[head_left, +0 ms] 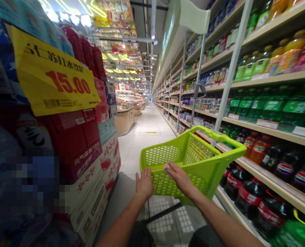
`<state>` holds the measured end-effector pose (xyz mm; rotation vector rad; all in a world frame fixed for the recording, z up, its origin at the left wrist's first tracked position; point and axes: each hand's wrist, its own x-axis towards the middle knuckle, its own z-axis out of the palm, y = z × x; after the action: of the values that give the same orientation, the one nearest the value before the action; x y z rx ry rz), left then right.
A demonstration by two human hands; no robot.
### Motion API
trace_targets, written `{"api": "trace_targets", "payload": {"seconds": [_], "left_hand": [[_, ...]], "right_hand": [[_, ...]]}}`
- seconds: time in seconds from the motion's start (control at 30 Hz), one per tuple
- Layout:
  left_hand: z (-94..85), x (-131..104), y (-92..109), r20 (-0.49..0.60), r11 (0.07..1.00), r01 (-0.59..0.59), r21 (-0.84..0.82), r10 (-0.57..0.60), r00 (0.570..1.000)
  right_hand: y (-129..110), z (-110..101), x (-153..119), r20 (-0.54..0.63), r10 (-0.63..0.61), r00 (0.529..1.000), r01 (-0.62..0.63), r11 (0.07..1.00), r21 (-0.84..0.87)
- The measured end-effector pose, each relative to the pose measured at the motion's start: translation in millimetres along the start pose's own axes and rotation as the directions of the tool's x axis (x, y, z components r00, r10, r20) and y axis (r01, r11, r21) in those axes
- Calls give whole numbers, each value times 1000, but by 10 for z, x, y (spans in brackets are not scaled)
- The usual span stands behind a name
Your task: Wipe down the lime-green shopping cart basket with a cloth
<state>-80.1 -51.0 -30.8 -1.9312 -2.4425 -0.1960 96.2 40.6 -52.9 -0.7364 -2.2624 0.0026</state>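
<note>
A lime-green plastic shopping cart [203, 178] with perforated basket walls stands in front of me. It sits slightly askew in the aisle, its handle toward the right-hand shelves. Against the near left corner of the basket rests my left hand [144, 185], fingers stretched out and thumb apart, holding nothing visible. My right hand [179, 176] lies over the near rim, its fingers close together and curled on the edge. A whitish patch shows at those fingertips, too small to make out. Both forearms reach forward from my knees. The visible part of the basket floor is bare green plastic.
Drink shelves [273, 80] line the right side, with cola bottles [248, 195] low down. Stacked drink cartons [90, 192] crowd the left, under a yellow price sign [56, 75]. A pale tiled floor [142, 127] runs ahead past display counters [124, 121].
</note>
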Motion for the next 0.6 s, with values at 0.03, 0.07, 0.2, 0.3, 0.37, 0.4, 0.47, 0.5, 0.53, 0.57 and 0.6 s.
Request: {"api": "trace_targets", "payload": {"seconds": [0.03, 0.07, 0.2, 0.3, 0.37, 0.4, 0.47, 0.5, 0.53, 0.57, 0.6], "left_hand": [[9, 2, -31, -5, 1000, -1, 2, 1, 1000], [18, 2, -56, -13, 1000, -8, 5, 8, 1000], [30, -14, -84, -37, 1000, -10, -4, 10, 999], [-7, -44, -58, -41, 1000, -17, -23, 16, 999], [-42, -80, -28, -39, 999, -20, -27, 19, 999], [-58, -103, -9, -43, 999, -20, -25, 19, 999], [-78, -152, 37, -49, 1000, -23, -14, 22, 999], [-80, -174, 63, -49, 1000, -30, -8, 30, 998], [-78, -191, 90, -43, 999, -41, -2, 41, 998], [-72, -202, 119, -32, 999, -54, 4, 54, 998], [-62, -206, 149, -16, 998, -66, 8, 66, 998]], "right_hand": [[132, -110, -57, -24, 24, 999, -24, 999, -29], [261, -209, -114, -57, 51, 997, -54, 997, -60], [543, -357, -252, -149, 108, 983, -130, 980, -151], [537, -274, -227, -149, 131, 980, -157, 972, -173], [538, -234, -174, -132, 148, 980, -170, 971, -171], [556, -230, -144, -125, 157, 980, -177, 970, -166], [623, -246, -79, -123, 176, 977, -194, 970, -150], [665, -258, -46, -130, 186, 974, -203, 970, -136], [704, -266, -12, -141, 196, 970, -213, 970, -119], [731, -265, 23, -150, 207, 967, -223, 970, -97], [740, -251, 56, -154, 216, 964, -229, 971, -72]]}}
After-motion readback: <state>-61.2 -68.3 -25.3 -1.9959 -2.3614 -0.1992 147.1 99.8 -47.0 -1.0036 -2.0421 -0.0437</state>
